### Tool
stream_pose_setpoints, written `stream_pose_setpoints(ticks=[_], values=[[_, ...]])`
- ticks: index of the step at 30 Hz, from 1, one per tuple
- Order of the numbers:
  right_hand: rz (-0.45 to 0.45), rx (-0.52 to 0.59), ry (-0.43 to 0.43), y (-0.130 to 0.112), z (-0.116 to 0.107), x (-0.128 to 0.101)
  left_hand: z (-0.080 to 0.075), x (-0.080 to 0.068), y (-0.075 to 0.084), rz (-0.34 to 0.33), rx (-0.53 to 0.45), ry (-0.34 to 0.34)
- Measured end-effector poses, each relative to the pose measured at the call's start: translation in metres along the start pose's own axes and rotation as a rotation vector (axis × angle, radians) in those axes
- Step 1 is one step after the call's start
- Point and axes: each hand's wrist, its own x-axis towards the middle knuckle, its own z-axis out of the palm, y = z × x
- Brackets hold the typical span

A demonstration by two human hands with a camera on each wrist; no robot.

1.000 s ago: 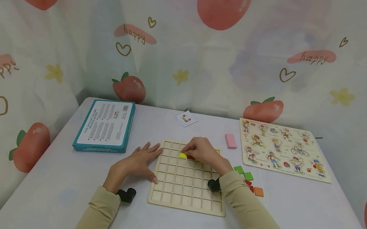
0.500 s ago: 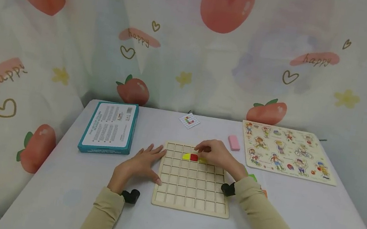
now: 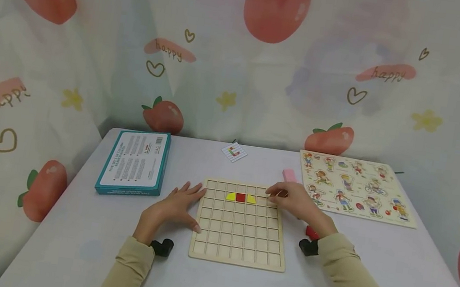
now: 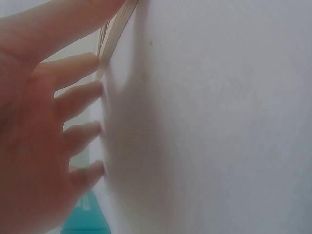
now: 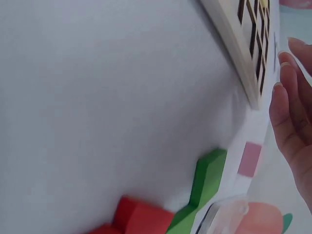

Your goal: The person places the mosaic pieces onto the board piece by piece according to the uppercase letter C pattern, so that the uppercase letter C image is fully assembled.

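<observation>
A wooden grid board (image 3: 239,235) lies flat on the table. In one of its upper rows sit a yellow curved-edge tile (image 3: 231,196), a red square tile (image 3: 240,197) and a second yellow tile (image 3: 251,199), side by side. My left hand (image 3: 171,210) has its fingers spread, with thumb and fingertips touching the board's left edge. Above the board's upper right edge is my right hand (image 3: 300,203), fingers loosely bent; nothing shows between them in the right wrist view. Red tiles (image 5: 146,217) and green tiles (image 5: 207,180) lie right of the board, mostly behind the right hand in the head view.
Behind the board lies a small pattern card (image 3: 234,152). A pink block (image 3: 289,175) is near the right hand. A picture puzzle board (image 3: 356,190) occupies the back right, and a teal box (image 3: 133,162) the back left. A printed cloth hangs behind the table.
The right hand has moved right from the tile row to the board's right edge, uncovering the red and second yellow tiles. The left hand stays at the left edge. The head view has shifted slightly.
</observation>
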Motion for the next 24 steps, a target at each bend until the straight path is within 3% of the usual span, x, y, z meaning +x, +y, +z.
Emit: stream_pose_setpoints(ticks=[11,24], values=[[0.012,-0.051,0.035,0.032,-0.014,-0.025,0.001,-0.001,0.000,0.000,-0.022,-0.006],[0.138,-0.059,0.015,0.055,-0.032,-0.050,0.001,-0.002,0.003,-0.008,-0.019,0.002]])
